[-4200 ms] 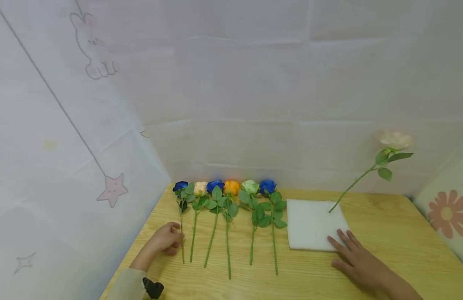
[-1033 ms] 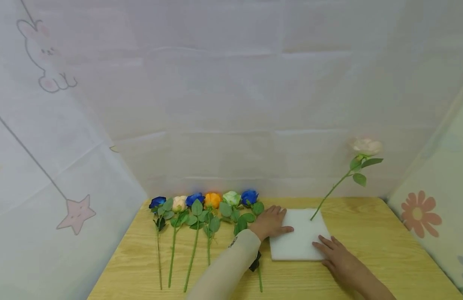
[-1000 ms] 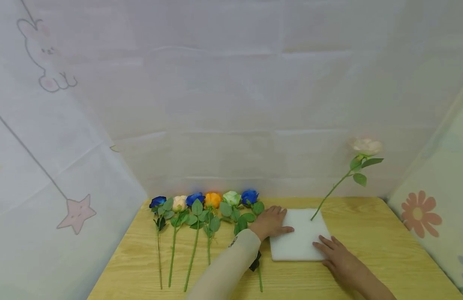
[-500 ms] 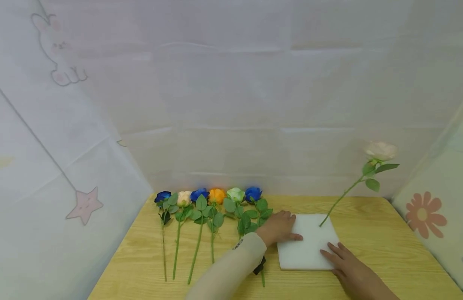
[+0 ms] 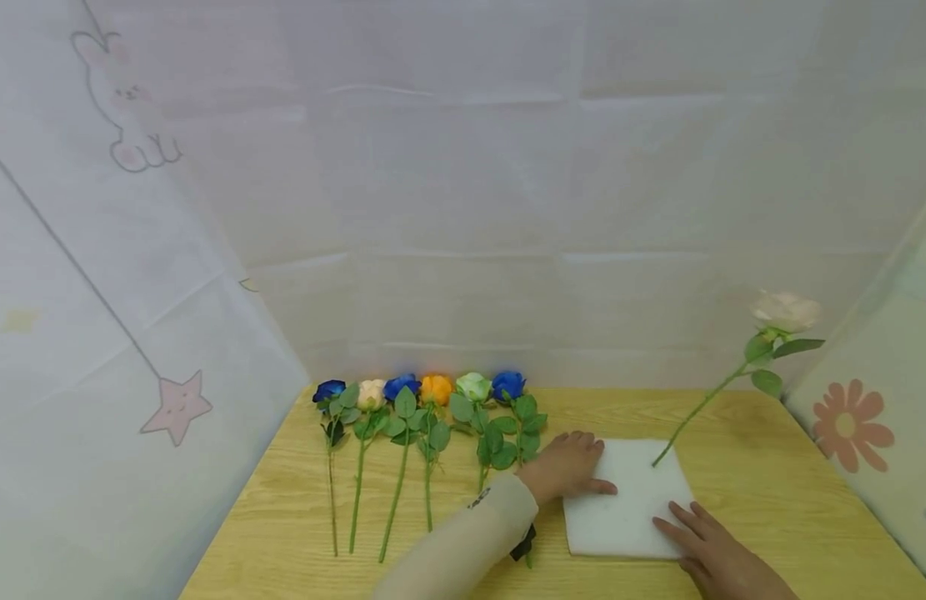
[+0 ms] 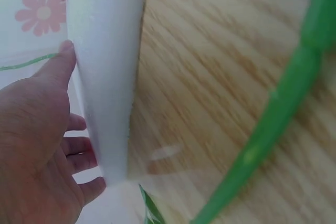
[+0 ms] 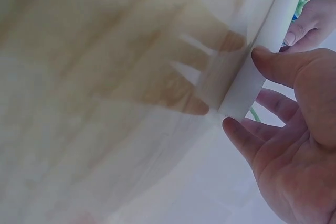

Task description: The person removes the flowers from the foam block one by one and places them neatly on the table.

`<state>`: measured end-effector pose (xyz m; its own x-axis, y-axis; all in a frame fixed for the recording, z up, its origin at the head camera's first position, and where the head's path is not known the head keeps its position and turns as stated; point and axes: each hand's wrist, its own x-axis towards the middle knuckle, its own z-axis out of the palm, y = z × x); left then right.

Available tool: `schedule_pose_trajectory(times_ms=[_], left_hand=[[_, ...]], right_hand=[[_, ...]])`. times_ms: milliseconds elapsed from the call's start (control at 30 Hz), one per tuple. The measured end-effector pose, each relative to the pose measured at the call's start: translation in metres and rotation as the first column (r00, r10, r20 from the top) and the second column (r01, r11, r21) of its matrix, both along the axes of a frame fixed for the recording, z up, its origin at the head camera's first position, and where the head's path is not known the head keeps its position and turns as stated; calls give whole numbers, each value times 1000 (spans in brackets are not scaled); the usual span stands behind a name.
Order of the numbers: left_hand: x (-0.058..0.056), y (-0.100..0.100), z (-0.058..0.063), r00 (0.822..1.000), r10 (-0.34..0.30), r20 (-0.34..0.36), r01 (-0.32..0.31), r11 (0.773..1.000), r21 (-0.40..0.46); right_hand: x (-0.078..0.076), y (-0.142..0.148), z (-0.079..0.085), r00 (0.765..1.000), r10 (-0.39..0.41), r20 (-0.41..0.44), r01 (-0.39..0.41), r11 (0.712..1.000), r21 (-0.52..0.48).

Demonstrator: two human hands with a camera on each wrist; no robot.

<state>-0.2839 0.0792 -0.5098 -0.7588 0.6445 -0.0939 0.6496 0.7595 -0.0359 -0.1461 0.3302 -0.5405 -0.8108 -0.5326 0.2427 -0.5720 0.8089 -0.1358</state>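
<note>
A flat white foam slab (image 5: 628,521) lies on the wooden table, right of centre. From its back right part rises a pale rose (image 5: 788,311), the stem leaning to the right and its lower end at the foam. My left hand (image 5: 569,467) rests on the slab's left side, thumb stretched over the top. In the left wrist view its fingers (image 6: 81,162) lie spread along the slab's edge. My right hand (image 5: 718,550) touches the front right corner with its fingers fairly straight; the right wrist view shows the thumb (image 7: 273,65) at the slab's edge.
Left of the slab, several artificial roses lie in a row, heads to the back: blue (image 5: 330,390), cream (image 5: 371,394), orange (image 5: 436,389) and light green (image 5: 473,387) among them. My left sleeve (image 5: 463,542) covers some stems. A pale printed backdrop (image 5: 463,300) stands behind the table.
My left hand has gone from the leftmost blue rose's stem to the slab's left side. Lately the slab, with its rose and both hands, has slid toward me and slightly right.
</note>
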Motion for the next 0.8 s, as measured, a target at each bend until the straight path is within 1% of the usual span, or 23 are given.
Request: schedule_pose_trajectory(times_ms=[100,267,400,533,633,733,800], left_hand=[[1,2,1,1000,-7,-2,7,1000,2],[0,3,3,1000,5,8,-5,1000,-12],[-1,2,3,1000,12,14,-12,1000,-7],[0,6,2,999,29,18,-30,999,20],[0,11,2,999,35,24,-36,999,38],[-1,17,3,999,23,45,-26,998,63],[-3,21,4,998,2,71,-9,994,105]], right_hand=[[1,3,-2,999,18,-31,-18,1000,-9],[0,2,-4,1000,-4,-3,4,999,-41],[0,2,-8,1000,7,-28,-8,1000,-27],[0,4,-13,998,15,-56,-15,1000,-6],[0,5,-14,999,25,-41,-25,1000,-6],[-1,6,-14,1000,27,-14,-28,1000,-12],[-1,7,-15,999,34,-11,-35,999,-16]])
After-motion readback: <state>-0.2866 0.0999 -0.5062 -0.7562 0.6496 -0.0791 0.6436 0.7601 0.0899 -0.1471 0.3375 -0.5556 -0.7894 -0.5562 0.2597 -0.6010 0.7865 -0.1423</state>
